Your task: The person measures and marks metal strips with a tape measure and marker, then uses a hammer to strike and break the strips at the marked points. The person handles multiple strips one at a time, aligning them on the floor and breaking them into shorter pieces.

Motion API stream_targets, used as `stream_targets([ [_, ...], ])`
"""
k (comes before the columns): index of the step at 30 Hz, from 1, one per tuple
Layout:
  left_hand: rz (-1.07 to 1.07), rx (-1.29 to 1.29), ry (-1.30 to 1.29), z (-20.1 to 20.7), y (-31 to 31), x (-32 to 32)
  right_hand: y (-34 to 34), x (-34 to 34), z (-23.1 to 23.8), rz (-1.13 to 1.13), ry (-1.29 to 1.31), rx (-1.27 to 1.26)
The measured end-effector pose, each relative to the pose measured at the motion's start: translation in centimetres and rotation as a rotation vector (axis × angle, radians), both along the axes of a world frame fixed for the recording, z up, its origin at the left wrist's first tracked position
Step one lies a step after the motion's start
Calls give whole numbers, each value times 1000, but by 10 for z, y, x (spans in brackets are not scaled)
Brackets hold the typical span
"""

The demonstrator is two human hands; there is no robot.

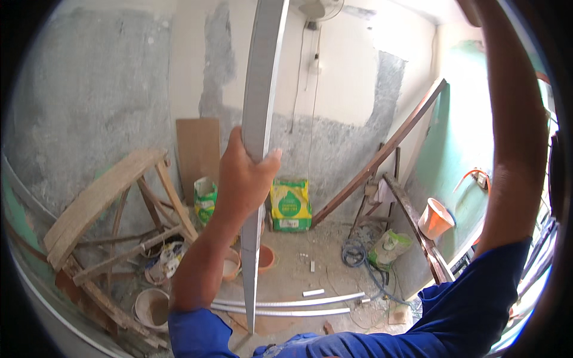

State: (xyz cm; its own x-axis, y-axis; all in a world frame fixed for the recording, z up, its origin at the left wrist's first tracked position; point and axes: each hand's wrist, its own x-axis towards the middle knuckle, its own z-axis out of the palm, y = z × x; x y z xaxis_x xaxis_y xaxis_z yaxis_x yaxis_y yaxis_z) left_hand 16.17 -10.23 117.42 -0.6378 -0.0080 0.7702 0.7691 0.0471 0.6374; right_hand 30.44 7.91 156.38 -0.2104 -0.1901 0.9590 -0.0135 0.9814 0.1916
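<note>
A long grey metal straightedge (262,77) runs almost upright through the middle of the head view. Its top passes out of the picture, and its narrow lower end comes down near my body. My left hand (248,173) is wrapped around it at about mid-length, thumb on the right side. My right arm is raised high along the right edge. Only a sliver of my right hand (470,12) shows at the top right, its fingers cut off by the frame, so what it touches is hidden.
A wooden trestle (107,197) stands at left, near a bucket (152,307). A green and yellow bag (290,204) leans at the back wall. A wooden beam (382,152) slants at right, near an orange bucket (436,218). White pipes (292,303) and a blue hose (354,253) lie on the floor.
</note>
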Motion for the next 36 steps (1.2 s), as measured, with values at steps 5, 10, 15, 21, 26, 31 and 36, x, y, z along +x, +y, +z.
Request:
stream_targets([
  [5, -41, -25, -96, 13, 9, 17, 13, -14, 24, 251, 250, -327],
  [10, -103, 20, -45, 11, 17, 16, -8, -32, 12, -170, -341, 251],
  [15, -71, -24, -37, 5, 19, 20, 15, -31, 2, 53, -298, 155],
  [21, -101, 15, -3, 4, 21, 12, 9, -7, 25, 289, 94, -222],
  [26, -148, 20, -13, -3, 28, 10, -14, -22, -14, -124, -265, 25],
  [31, -117, -29, -14, -8, 33, 17, 35, -37, 14, -102, -256, 331],
  [36, -122, -28, -16, 1, 26, 14, 14, 16, 18, 132, 118, -212],
])
